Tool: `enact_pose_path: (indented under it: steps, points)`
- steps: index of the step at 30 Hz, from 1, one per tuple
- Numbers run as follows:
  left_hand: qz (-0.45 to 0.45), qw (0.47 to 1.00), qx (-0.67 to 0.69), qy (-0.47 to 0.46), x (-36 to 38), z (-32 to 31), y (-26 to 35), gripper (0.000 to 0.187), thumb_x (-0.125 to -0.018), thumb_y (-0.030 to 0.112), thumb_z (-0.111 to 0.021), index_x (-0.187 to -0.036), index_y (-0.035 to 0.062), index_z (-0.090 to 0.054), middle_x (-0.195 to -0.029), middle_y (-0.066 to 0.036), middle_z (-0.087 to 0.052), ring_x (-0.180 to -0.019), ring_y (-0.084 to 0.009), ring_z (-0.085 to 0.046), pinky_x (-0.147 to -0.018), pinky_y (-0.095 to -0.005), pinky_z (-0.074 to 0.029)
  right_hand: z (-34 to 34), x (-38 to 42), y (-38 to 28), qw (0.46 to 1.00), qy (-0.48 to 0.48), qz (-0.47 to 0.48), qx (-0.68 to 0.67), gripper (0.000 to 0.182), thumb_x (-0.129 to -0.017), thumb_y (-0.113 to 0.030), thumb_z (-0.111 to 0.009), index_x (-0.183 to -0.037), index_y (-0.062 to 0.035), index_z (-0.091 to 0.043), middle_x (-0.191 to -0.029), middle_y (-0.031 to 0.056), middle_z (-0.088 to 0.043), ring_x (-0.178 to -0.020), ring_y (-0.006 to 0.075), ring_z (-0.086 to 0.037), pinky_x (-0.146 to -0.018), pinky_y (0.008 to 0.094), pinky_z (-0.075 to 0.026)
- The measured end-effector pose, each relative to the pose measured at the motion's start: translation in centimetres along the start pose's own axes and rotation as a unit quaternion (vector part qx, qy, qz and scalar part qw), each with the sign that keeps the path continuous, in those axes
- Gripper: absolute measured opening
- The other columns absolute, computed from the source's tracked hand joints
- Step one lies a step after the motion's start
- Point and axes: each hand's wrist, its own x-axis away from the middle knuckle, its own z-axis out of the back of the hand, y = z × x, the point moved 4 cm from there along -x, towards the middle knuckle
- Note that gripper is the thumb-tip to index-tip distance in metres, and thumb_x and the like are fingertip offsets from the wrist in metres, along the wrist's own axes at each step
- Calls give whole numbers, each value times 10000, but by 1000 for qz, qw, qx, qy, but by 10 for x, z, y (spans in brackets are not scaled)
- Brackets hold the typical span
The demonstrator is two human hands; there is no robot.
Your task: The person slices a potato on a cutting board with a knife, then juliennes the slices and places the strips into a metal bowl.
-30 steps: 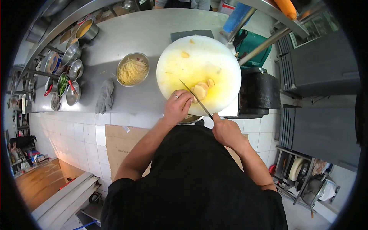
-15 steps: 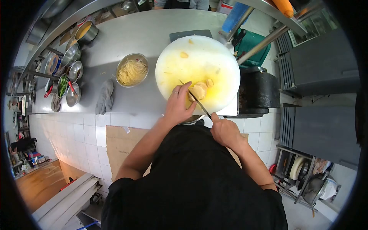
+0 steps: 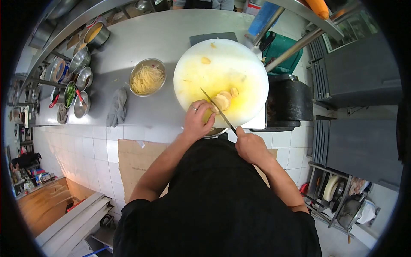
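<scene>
A round white cutting board lies on the metal counter. My right hand is closed round the handle of a knife, whose blade slants up and left over the board. Pale yellow slices lie just right of the blade. Left of the blade my left hand is closed, its fingertips against a small pale piece near the board's lower edge. How firmly it holds the piece is hard to tell. Another slice rests farther up the board.
Left of the board stands a metal bowl of pale shreds, with a grey glove beyond it. Several metal bowls and pots line the far left. A metal post slants at the upper right. A person stands across the counter.
My left hand has drawn back slightly down and left from the blade, and its fingers have curled in. The knife and my right hand have hardly moved.
</scene>
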Motion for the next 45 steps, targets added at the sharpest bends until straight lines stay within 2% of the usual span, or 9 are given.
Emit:
enact_pose_path:
  steps: [12,23,27,29,33,35,39,41,45]
  points:
    - [-25,1000,-11,11,-1,-1,-4,237,-850,30,-757,-1074,33,-680,-1058,-154,-653,-967,-350,-655,-831,-423,-545,4,-2,-3,1000,-3,4,1,249,-911,-108,-625,-1097,40,-549,-735,261,-703,-702,441,-719,-655,542,-580]
    - [-35,999,-33,13,1,-2,-2,241,-823,28,-725,-1053,22,-652,-1061,-155,-620,-955,-352,-632,-821,-432,-533,37,26,-19,998,28,38,45,186,-900,-86,-631,-1009,34,-539,-656,224,-674,-600,402,-698,-578,495,-575]
    - [-38,998,-38,14,2,-4,-4,250,-817,27,-724,-1055,19,-647,-1063,-159,-614,-955,-356,-625,-819,-439,-528,49,39,-24,998,27,39,39,159,-900,-72,-626,-972,25,-523,-644,227,-663,-597,404,-694,-572,499,-571]
    - [-44,998,-41,30,2,-5,-5,282,-787,48,-735,-1060,43,-667,-1035,-146,-613,-900,-345,-623,-787,-438,-514,53,43,-25,999,19,32,24,144,-922,-72,-612,-961,30,-518,-634,242,-650,-593,437,-673,-568,537,-544]
    - [-44,998,-38,32,1,-4,-3,282,-781,45,-733,-1056,46,-670,-1029,-140,-611,-894,-339,-621,-782,-435,-511,53,44,-24,999,5,26,23,140,-923,-66,-609,-950,31,-512,-617,242,-641,-587,440,-670,-562,530,-546]
    - [-35,998,-41,12,1,-4,-2,260,-816,30,-724,-1062,18,-641,-1058,-158,-613,-950,-354,-624,-823,-437,-525,53,42,-24,1000,-7,21,19,149,-923,-67,-608,-953,37,-505,-617,252,-639,-595,451,-670,-573,540,-547]
    - [-29,999,-39,11,2,-4,-2,258,-817,31,-723,-1063,22,-645,-1055,-156,-615,-954,-351,-626,-827,-437,-526,55,38,-26,1000,-9,25,9,153,-915,-59,-605,-964,43,-501,-626,265,-641,-605,464,-670,-584,553,-546]
    - [-28,999,-36,11,1,-3,-2,259,-817,30,-722,-1065,24,-650,-1053,-154,-615,-959,-349,-629,-829,-435,-526,53,31,-27,999,-41,8,28,186,-909,-71,-621,-992,49,-505,-674,263,-673,-656,435,-707,-618,517,-575]
    - [-30,999,-31,27,1,-3,-3,282,-793,53,-737,-1070,63,-685,-1030,-132,-622,-901,-334,-632,-791,-429,-523,30,11,-19,998,-52,-7,27,212,-912,-83,-620,-1030,60,-516,-712,275,-690,-689,442,-717,-638,526,-580]
